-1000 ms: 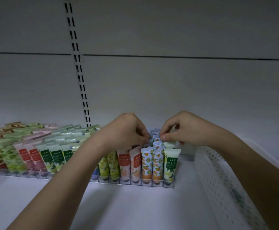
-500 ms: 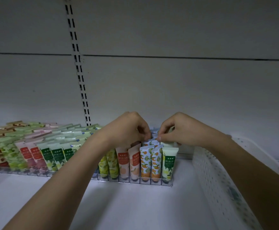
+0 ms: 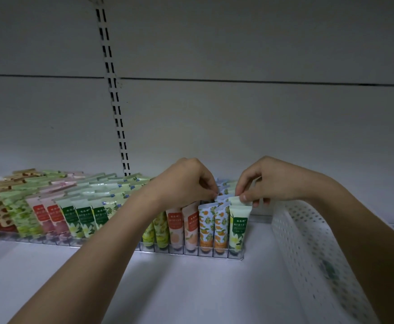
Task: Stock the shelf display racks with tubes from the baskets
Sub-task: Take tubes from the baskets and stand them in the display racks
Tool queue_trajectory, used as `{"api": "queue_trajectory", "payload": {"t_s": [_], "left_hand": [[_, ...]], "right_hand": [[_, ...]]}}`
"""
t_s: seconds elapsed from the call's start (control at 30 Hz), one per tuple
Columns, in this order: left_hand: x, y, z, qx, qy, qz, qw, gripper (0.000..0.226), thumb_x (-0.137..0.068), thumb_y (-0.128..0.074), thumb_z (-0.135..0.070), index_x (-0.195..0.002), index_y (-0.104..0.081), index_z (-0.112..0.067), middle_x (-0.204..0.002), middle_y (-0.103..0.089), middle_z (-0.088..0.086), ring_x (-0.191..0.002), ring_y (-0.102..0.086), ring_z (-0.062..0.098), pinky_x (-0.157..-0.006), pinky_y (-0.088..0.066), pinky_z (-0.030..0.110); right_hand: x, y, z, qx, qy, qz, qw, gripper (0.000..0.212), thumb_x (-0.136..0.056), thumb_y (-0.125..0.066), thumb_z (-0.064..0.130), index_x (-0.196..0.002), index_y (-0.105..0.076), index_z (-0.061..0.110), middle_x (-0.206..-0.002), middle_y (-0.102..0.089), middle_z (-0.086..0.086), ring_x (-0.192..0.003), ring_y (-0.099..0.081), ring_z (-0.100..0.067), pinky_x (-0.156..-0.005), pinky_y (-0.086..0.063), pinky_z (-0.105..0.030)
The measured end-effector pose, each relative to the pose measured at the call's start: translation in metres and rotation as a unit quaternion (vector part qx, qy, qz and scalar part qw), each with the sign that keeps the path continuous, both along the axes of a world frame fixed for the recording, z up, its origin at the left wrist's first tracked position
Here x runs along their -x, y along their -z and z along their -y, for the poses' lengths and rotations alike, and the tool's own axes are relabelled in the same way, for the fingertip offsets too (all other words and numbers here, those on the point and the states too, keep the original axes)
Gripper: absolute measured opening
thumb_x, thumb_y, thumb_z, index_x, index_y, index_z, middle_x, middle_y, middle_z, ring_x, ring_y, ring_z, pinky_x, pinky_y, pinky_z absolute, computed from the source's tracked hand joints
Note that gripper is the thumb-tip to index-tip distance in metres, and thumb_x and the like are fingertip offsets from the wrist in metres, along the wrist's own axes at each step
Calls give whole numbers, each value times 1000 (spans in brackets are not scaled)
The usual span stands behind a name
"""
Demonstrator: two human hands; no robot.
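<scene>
A clear display rack [image 3: 191, 252] runs along the shelf, filled with rows of upright tubes. At its right end stand orange-patterned tubes [image 3: 206, 226] and a white-and-green tube [image 3: 238, 226]. My left hand [image 3: 186, 183] hovers over the orange-patterned rows, fingertips curled and pinching the top edge of a tube there. My right hand [image 3: 270, 181] pinches the top of a white-and-green tube [image 3: 234, 199] in the rightmost row, behind the front one. Lower parts of the back tubes are hidden.
A white perforated basket [image 3: 308, 249] stands on the shelf just right of the rack, under my right forearm. The white shelf back panel with a slotted upright [image 3: 116, 101] rises behind. Bare shelf surface [image 3: 179, 288] lies in front of the rack.
Both hands stayed over the rack's right end. The right hand dropped slightly and shifted a little to the right along the tube tops; the left barely moved.
</scene>
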State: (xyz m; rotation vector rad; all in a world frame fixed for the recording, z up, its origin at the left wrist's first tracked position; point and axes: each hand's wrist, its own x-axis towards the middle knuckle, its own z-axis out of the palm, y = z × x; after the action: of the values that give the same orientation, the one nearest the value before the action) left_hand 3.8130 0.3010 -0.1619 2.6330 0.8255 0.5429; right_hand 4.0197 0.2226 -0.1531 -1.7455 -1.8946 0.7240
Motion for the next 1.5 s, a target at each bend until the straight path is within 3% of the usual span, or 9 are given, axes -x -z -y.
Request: {"api": "queue_trajectory", "payload": {"t_s": [0.17,0.37,0.5,0.7,0.87,1.03,1.17,1.37,1.5], "left_hand": [[-1,0,0,-1,-7,0,1000,6,-79,-77,-24,-85,-79,-26,-77,-73,-17,-66,-59,-14,-58,-39,0],[11,-7,10,-18,-14,44,999,6,-81,-75,-29,-83,-79,-26,-75,-72,-17,-58,-56,-15,-56,-38,2],[21,-9,20,-22,-12,37,999,4,-80,-74,-33,-81,-78,-31,-74,-71,-21,-62,-57,-15,-57,-40,4],[25,7,36,-54,-55,24,997,5,-75,-73,-45,-79,-74,-42,-73,-68,-26,-69,-60,-10,-65,-50,23],[20,11,44,-99,-73,8,992,14,-77,-71,-50,-85,-75,-39,-91,-70,-16,-81,-63,6,-73,-53,32],[15,17,48,-104,-74,5,992,17,-81,-72,-41,-94,-76,-31,-93,-71,-12,-82,-61,8,-71,-49,27],[13,19,48,-95,-67,23,993,12,-84,-70,-28,-93,-78,-25,-92,-74,-9,-78,-62,7,-72,-50,25],[13,19,45,-84,-56,39,994,11,-84,-71,-23,-91,-79,-24,-85,-74,-10,-61,-52,-2,-56,-34,3],[13,19,44,-73,-53,46,995,9,-83,-72,-23,-88,-79,-22,-84,-74,-10,-61,-54,-3,-53,-33,1]], "right_hand": [[1,5,-4,-2,-8,-6,1000,17,-82,-73,0,-80,-75,16,-65,-71,2,-56,-64,-7,-54,-54,-22],[8,-7,-3,-45,9,-14,999,4,-86,-72,7,-87,-75,9,-72,-71,0,-61,-67,-15,-53,-54,-25],[15,-26,-3,-53,10,30,998,4,-88,-69,7,-87,-73,5,-71,-70,-1,-59,-68,-17,-54,-55,-27],[16,-19,17,-11,-22,70,997,3,-83,-74,13,-84,-74,17,-80,-73,-4,-59,-69,-19,-54,-57,-30],[17,-3,28,-13,-6,67,998,9,-79,-80,17,-84,-73,21,-81,-73,4,-60,-70,-21,-59,-60,-35],[23,1,34,-25,13,66,997,13,-82,-75,7,-80,-73,20,-75,-73,4,-55,-70,-15,-53,-50,-18],[27,2,36,-44,31,75,996,11,-82,-73,6,-81,-75,17,-66,-72,7,-59,-71,-14,-58,-53,-17],[31,2,37,-59,48,79,994,7,-81,-75,8,-81,-77,15,-61,-70,11,-59,-69,-8,-56,-48,-11],[30,4,39,-61,55,59,995,5,-81,-77,11,-78,-76,16,-64,-71,10,-59,-69,-9,-55,-48,-12]]}}
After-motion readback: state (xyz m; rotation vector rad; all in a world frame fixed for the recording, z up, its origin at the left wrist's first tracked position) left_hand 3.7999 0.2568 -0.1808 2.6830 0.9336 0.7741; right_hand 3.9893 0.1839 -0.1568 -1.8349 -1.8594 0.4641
